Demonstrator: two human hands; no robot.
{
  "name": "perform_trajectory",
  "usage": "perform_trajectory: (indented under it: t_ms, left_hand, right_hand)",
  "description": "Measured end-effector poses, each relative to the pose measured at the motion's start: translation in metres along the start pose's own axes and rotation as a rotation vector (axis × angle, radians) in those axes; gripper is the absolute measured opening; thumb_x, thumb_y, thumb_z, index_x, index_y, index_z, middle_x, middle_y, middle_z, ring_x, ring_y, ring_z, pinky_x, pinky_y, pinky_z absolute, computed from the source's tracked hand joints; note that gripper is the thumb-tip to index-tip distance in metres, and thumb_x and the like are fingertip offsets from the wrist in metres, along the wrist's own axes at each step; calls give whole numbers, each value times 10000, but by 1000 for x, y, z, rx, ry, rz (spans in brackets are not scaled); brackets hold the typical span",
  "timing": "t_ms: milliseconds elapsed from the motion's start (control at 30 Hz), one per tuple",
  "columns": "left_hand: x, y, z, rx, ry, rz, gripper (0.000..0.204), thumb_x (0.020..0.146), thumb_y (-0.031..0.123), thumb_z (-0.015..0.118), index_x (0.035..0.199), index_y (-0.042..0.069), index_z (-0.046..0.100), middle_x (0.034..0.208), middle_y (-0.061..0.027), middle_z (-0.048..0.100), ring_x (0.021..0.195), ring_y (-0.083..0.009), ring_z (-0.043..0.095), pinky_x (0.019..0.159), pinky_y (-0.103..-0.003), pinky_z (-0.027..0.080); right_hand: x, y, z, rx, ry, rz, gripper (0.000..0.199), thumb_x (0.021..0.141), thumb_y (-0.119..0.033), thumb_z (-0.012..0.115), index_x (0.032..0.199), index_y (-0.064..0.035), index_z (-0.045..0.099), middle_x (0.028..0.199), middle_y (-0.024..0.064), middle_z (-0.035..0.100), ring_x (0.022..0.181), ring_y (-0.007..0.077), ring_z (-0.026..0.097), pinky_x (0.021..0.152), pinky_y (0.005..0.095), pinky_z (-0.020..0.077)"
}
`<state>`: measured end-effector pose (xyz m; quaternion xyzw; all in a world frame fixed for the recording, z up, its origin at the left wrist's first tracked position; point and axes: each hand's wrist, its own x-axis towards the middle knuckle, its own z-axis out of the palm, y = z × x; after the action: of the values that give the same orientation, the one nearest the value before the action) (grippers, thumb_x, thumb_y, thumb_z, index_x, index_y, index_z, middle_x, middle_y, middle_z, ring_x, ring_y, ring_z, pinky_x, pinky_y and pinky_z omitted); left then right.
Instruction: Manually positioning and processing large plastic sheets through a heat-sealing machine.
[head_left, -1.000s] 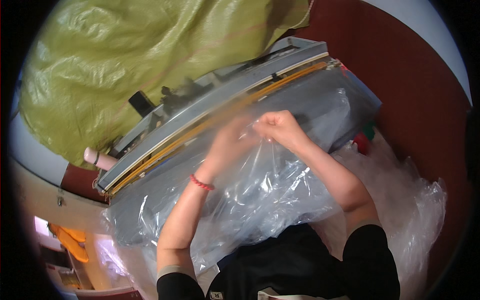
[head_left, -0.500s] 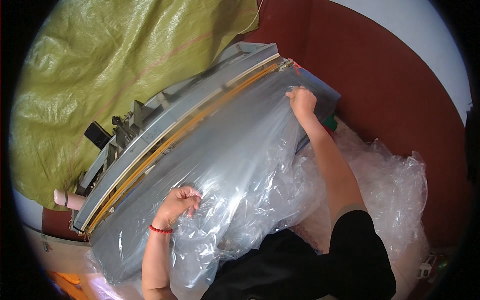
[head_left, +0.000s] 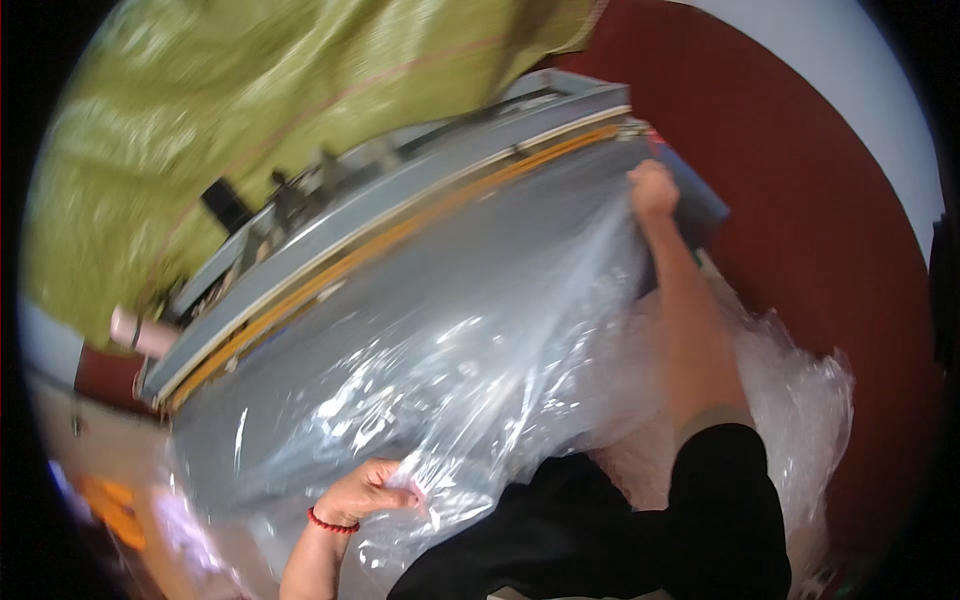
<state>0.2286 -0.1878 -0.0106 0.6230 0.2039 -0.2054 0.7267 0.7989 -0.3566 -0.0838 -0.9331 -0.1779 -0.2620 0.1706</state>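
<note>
A large sheet of clear plastic film (head_left: pixel 470 370) lies across the grey top of a long bench-like machine (head_left: pixel 330 300) and drapes toward my lap. My left hand (head_left: pixel 372 494), with a red bead bracelet at the wrist, pinches the film close to my body. Up at the far right corner, my right hand (head_left: pixel 654 190) is closed on the film's edge, and taut creases run down from it. That hand is slightly blurred. Along the machine's far side runs an orange strip (head_left: pixel 450 207) beside a pale metal rail.
Behind the machine hangs a yellow-green woven sheet (head_left: pixel 300 90). A pink cylinder (head_left: pixel 145 332) and a black phone-like object (head_left: pixel 227 205) are at its far left side. More crumpled film (head_left: pixel 800 400) heaps at right, over the dark red floor (head_left: pixel 790 200).
My left hand has drawn the film down toward my body. My right hand stays closed at the far corner, and the whole view has shifted, with the machine now appearing further right.
</note>
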Motion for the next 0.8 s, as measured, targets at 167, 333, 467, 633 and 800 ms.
perform_trajectory:
  t_ms: [167, 333, 467, 633, 800]
  left_hand:
    - [-87, -77, -6, -866, 574, 450, 142, 720, -63, 456, 803, 11, 544, 676, -73, 570, 593, -142, 558, 566, -293, 495]
    - [-204, -65, -29, -229, 903, 147, 86, 766, 16, 521, 836, 47, 559, 646, 18, 527, 524, -23, 449, 485, -171, 378]
    - [-288, -26, -56, 301, 1023, -64, 63, 767, 63, 583, 830, 56, 577, 692, 45, 555, 627, -26, 487, 559, -199, 395]
    - [-266, 70, -77, 1695, 2031, 309, 43, 788, 40, 557, 776, 7, 533, 664, -46, 544, 584, -146, 517, 520, -250, 400]
    - [-136, -18, -51, 1415, 1272, 555, 332, 713, 119, 612, 1018, 19, 528, 1026, -143, 539, 954, -310, 501, 779, -360, 413]
  right_hand:
    - [3, 5, -16, 80, -111, 96, 295, 854, -326, 433, 1012, -98, 532, 1008, 115, 598, 920, 319, 567, 745, 436, 434]
    - [12, 27, 0, -49, -144, -21, 272, 889, -318, 408, 1008, -83, 475, 990, 138, 592, 902, 363, 550, 700, 465, 416]
    - [5, 9, 5, -15, -166, -63, 262, 893, -300, 405, 989, -67, 477, 973, 151, 590, 896, 374, 542, 700, 458, 414]
    - [7, 15, 11, 22, -94, -99, 267, 894, -304, 400, 959, -58, 481, 932, 167, 591, 871, 386, 539, 682, 464, 407]
    - [9, 26, 3, 3, -132, 4, 266, 894, -312, 399, 945, -64, 478, 900, 188, 586, 868, 392, 529, 672, 464, 399]
